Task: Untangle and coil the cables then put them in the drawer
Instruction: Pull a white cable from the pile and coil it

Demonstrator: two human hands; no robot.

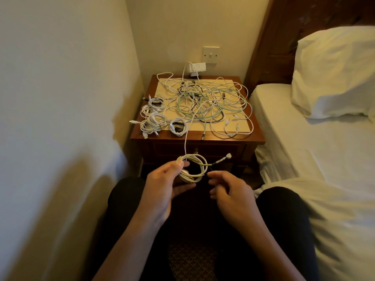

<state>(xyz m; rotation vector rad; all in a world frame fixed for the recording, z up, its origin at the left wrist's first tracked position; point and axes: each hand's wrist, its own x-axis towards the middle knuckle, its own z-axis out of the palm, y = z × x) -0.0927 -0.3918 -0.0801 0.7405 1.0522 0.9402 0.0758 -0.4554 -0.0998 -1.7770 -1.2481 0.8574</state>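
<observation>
One white cable coil (199, 161) held before the worktop (233, 140).
The left hand (162, 186) has its grip round the white cable coil; the right hand (230, 192) grip is loosely curled, empty.

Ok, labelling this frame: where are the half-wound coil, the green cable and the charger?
half-wound coil (189, 178), head view, lower strands
green cable (205, 126), head view, front stretch
charger (195, 67), head view, front face

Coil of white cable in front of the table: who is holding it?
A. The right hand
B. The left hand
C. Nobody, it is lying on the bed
B: the left hand has its fingers curled round one side of the coil, while the right hand sits beside it with none of the loops in its fingers.
</observation>
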